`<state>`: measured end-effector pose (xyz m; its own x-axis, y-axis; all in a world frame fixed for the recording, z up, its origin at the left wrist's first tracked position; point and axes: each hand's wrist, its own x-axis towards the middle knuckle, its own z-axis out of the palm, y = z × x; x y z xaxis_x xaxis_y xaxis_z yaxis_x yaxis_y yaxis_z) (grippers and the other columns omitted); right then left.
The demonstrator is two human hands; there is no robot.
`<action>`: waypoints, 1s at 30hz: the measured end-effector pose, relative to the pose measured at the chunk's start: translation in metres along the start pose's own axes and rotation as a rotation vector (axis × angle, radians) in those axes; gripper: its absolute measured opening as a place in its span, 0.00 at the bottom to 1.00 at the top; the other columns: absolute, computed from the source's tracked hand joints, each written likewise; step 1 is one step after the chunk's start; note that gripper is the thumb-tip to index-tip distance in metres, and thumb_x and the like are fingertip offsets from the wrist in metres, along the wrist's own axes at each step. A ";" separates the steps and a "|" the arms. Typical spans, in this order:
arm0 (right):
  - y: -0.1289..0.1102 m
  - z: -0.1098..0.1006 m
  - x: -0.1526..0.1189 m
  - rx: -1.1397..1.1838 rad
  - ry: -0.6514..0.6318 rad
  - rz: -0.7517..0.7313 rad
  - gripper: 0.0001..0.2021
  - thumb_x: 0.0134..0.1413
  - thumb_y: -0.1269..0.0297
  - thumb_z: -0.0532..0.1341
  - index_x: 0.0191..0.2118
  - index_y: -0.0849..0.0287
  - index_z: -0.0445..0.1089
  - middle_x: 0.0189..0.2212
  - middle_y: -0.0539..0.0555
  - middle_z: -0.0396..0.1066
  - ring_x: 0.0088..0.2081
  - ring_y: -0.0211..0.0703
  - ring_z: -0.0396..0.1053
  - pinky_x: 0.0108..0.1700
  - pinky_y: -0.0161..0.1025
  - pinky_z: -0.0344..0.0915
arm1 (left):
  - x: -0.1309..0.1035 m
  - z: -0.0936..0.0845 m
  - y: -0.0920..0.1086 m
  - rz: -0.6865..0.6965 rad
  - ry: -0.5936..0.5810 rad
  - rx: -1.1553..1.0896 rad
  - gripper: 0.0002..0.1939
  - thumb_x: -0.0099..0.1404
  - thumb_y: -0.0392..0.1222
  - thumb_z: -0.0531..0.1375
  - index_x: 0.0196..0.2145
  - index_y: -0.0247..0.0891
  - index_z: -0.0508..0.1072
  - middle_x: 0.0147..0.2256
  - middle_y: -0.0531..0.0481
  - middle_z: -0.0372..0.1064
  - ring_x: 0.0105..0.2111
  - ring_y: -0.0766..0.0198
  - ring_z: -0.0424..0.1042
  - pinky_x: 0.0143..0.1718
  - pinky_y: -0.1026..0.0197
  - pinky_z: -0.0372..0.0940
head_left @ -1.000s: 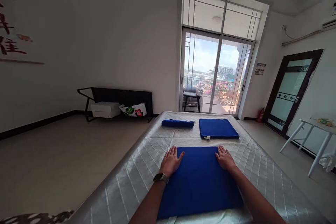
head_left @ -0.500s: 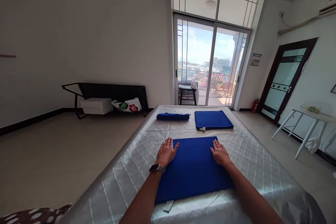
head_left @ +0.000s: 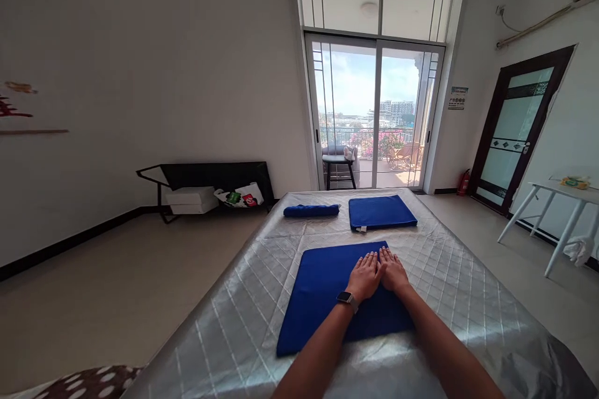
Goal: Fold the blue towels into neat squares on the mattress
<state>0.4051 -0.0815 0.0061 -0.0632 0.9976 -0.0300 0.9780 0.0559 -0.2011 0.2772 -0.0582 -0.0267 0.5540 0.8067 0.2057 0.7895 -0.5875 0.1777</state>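
A flat, folded blue cloth [head_left: 313, 299] lies in front of me on a quilted silver cover [head_left: 224, 318]. My left hand [head_left: 365, 275], with a watch on its wrist, rests flat near the cloth's far right part, fingers extended. Right beside it, my right hand [head_left: 393, 270] lies flat along the cloth's right edge. The thumbs meet or overlap. Neither hand grips anything. Beyond them are a second folded blue cloth [head_left: 382, 212] with a white tag and a rolled blue cloth [head_left: 311, 211] to its left.
A low black frame [head_left: 215, 176] stands by the left wall with a white box [head_left: 189, 200] and a printed bag under it. A white table [head_left: 561, 187] is at the right. Spotted brown fabric [head_left: 93, 383] shows at the lower left.
My left hand has slid right across the cloth, from its left edge to beside my right hand. The right hand has stayed at the right edge. The view has turned slightly left.
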 end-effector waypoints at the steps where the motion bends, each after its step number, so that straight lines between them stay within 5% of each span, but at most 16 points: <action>1: -0.001 0.000 0.001 0.010 0.007 0.009 0.32 0.70 0.60 0.41 0.74 0.68 0.45 0.74 0.60 0.40 0.75 0.44 0.36 0.72 0.47 0.38 | -0.006 -0.001 -0.011 -0.030 0.006 0.012 0.33 0.77 0.55 0.38 0.69 0.33 0.59 0.68 0.36 0.57 0.70 0.52 0.54 0.69 0.44 0.52; 5: -0.004 -0.002 0.002 0.030 0.005 0.046 0.33 0.71 0.56 0.38 0.74 0.69 0.43 0.74 0.60 0.40 0.75 0.44 0.35 0.72 0.48 0.37 | -0.055 -0.014 -0.077 -0.226 0.047 0.066 0.36 0.76 0.58 0.38 0.69 0.32 0.60 0.69 0.37 0.57 0.70 0.49 0.53 0.69 0.42 0.51; 8: -0.005 -0.003 0.002 0.026 -0.004 0.055 0.33 0.71 0.55 0.37 0.74 0.67 0.42 0.74 0.59 0.39 0.75 0.42 0.34 0.72 0.46 0.35 | -0.101 -0.025 -0.126 -0.329 0.082 0.115 0.32 0.77 0.51 0.36 0.67 0.34 0.63 0.68 0.40 0.59 0.70 0.52 0.54 0.69 0.45 0.50; 11: -0.005 -0.005 0.002 0.013 -0.007 0.057 0.33 0.71 0.56 0.38 0.74 0.69 0.42 0.74 0.60 0.39 0.75 0.43 0.35 0.72 0.45 0.36 | -0.132 -0.034 -0.152 -0.377 0.086 0.132 0.31 0.76 0.46 0.35 0.66 0.37 0.65 0.67 0.41 0.61 0.69 0.53 0.55 0.69 0.46 0.50; 18: -0.010 -0.011 -0.016 -0.044 0.038 0.046 0.32 0.70 0.61 0.39 0.73 0.71 0.45 0.74 0.63 0.42 0.74 0.45 0.38 0.72 0.49 0.36 | -0.133 -0.046 -0.151 -0.490 0.050 0.138 0.35 0.76 0.54 0.38 0.68 0.28 0.60 0.68 0.34 0.58 0.70 0.49 0.52 0.69 0.45 0.50; 25: -0.004 0.008 -0.068 -0.025 0.039 0.018 0.32 0.71 0.57 0.40 0.74 0.66 0.45 0.74 0.61 0.43 0.74 0.47 0.39 0.72 0.50 0.39 | -0.134 -0.037 -0.161 -0.444 0.048 0.171 0.34 0.76 0.54 0.40 0.68 0.30 0.60 0.68 0.36 0.56 0.70 0.50 0.54 0.69 0.46 0.52; 30: -0.004 0.012 -0.081 0.003 0.009 0.017 0.33 0.71 0.56 0.40 0.74 0.69 0.45 0.74 0.61 0.41 0.74 0.47 0.38 0.72 0.50 0.40 | -0.136 -0.040 -0.162 -0.476 0.061 0.177 0.35 0.76 0.53 0.40 0.68 0.26 0.59 0.69 0.34 0.55 0.70 0.50 0.53 0.69 0.47 0.52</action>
<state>0.4043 -0.1628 -0.0027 -0.0448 0.9987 -0.0245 0.9782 0.0389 -0.2040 0.0633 -0.0754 -0.0449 0.1098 0.9740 0.1979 0.9862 -0.1316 0.1008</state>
